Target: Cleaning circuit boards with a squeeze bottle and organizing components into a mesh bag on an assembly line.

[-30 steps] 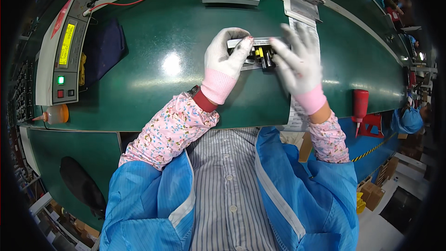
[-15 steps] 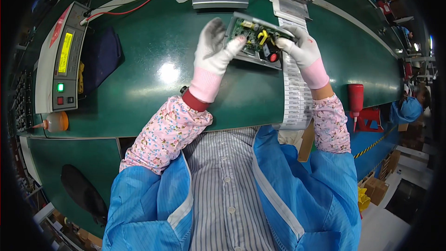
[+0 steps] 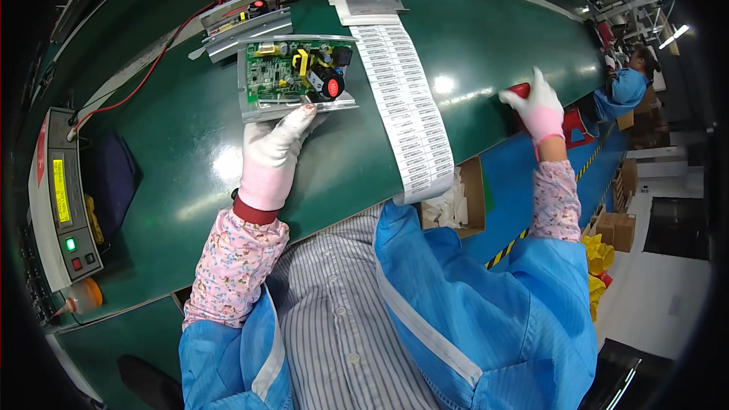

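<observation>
My left hand [image 3: 275,144], in a white glove with a pink cuff, grips the lower edge of an open metal-framed power supply board [image 3: 292,76]. Its thumb lies over the metal rim. The green circuit board faces up, with yellow parts and a round black component with a red top. Out to the right, my gloved right hand [image 3: 538,106] is round a red squeeze bottle [image 3: 519,90]. Thumb and fingers lie on either side of it, and most of the bottle is hidden behind the hand.
A strip of white labels [image 3: 406,106] runs down the green bench [image 3: 478,38]. Behind the board lies another metal-framed unit [image 3: 247,34]. A tester with a yellow display [image 3: 61,190] stands left, near an orange-capped bottle [image 3: 82,296]. A cardboard box [image 3: 472,197] sits below the bench edge.
My right hand has let go of the board and reached right to the red bottle. The left hand alone holds the board, now turned flatter. The view has swung to the right.
</observation>
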Demonstrator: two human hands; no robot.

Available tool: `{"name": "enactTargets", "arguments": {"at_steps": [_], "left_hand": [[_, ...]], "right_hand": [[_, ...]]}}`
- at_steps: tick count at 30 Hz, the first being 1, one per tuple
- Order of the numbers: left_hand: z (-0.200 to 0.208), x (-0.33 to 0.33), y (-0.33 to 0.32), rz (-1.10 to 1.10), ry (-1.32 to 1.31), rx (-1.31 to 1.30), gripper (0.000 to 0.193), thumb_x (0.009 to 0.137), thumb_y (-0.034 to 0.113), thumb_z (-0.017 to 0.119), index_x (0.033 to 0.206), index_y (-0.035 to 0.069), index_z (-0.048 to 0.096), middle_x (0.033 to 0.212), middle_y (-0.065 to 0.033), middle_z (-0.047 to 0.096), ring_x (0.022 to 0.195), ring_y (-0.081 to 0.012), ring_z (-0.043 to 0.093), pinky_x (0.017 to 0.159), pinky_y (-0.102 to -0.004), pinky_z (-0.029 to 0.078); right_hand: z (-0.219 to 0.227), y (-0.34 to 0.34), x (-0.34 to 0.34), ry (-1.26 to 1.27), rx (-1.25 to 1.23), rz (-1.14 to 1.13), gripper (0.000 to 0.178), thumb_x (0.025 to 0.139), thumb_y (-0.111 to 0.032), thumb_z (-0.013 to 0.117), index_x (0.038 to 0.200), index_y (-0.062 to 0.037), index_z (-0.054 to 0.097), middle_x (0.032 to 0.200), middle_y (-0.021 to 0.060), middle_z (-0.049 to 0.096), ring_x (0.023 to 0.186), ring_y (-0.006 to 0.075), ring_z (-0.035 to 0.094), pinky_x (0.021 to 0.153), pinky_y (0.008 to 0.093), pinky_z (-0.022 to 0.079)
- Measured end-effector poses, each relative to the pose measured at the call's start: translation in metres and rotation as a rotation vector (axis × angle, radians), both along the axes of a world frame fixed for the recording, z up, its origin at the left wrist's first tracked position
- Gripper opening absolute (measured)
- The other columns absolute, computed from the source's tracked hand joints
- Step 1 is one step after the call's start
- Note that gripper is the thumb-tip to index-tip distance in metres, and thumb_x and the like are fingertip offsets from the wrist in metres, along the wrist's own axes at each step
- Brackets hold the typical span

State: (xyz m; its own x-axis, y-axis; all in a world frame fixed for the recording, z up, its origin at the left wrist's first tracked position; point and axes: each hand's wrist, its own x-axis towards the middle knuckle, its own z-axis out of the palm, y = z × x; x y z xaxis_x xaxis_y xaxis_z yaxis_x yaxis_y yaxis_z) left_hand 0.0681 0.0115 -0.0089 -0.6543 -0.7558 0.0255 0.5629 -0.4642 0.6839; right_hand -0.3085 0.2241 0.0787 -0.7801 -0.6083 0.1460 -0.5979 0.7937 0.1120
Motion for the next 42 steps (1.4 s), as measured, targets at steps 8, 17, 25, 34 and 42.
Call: {"name": "enactTargets", "arguments": {"at_steps": [8, 17, 25, 34, 42], "left_hand": [[-0.004, 0.003, 0.000, 0.003, -0.034, 0.004, 0.028, 0.094, -0.006, 0.063, 0.123, -0.007, 0.064, 0.115, -0.0159, 0.071, 0.105, -0.0270, 0.070, 0.099, -0.0372, 0.055], [0.004, -0.005, 0.004, 0.056, -0.077, -0.054, 0.056, 0.085, -0.012, 0.072, 0.135, -0.002, 0.049, 0.119, -0.0167, 0.070, 0.098, -0.0200, 0.070, 0.090, -0.0286, 0.057], [-0.001, -0.004, 0.004, 0.068, -0.147, -0.110, 0.042, 0.088, -0.011, 0.068, 0.128, -0.004, 0.058, 0.114, -0.0135, 0.072, 0.096, -0.0186, 0.070, 0.089, -0.0283, 0.057], [-0.003, -0.008, 0.009, 0.101, -0.100, -0.121, 0.050, 0.087, -0.011, 0.069, 0.134, -0.002, 0.053, 0.116, -0.0136, 0.071, 0.098, -0.0187, 0.070, 0.089, -0.0283, 0.057], [-0.002, -0.007, 0.011, 0.089, -0.122, -0.111, 0.052, 0.087, -0.011, 0.069, 0.135, 0.000, 0.053, 0.117, -0.0141, 0.071, 0.099, -0.0188, 0.070, 0.089, -0.0287, 0.057]], "right_hand": [[-0.016, 0.033, -0.033, -0.275, -0.050, -0.088, 0.058, 0.081, -0.039, 0.081, 0.119, 0.0017, 0.063, 0.094, 0.0118, 0.072, 0.077, 0.0240, 0.066, 0.080, 0.0325, 0.054], [0.015, -0.067, 0.156, -1.400, -1.489, 0.498, 0.066, 0.089, -0.027, 0.074, 0.139, 0.0047, 0.044, 0.133, 0.0261, 0.053, 0.119, 0.0384, 0.060, 0.103, 0.0439, 0.051], [-0.020, -0.103, 0.228, -1.162, -1.462, 0.733, 0.074, 0.075, -0.009, 0.083, 0.139, -0.0098, 0.048, 0.136, 0.0171, 0.053, 0.124, 0.0413, 0.057, 0.103, 0.0521, 0.051], [-0.026, -0.106, 0.229, -1.155, -1.511, 0.702, 0.079, 0.064, 0.005, 0.087, 0.135, -0.0040, 0.054, 0.126, 0.0162, 0.066, 0.108, 0.0330, 0.068, 0.092, 0.0415, 0.058], [-0.029, -0.106, 0.231, -1.131, -1.546, 0.669, 0.079, 0.064, 0.007, 0.086, 0.136, -0.0041, 0.054, 0.125, 0.0162, 0.066, 0.106, 0.0313, 0.069, 0.091, 0.0413, 0.059]]}}
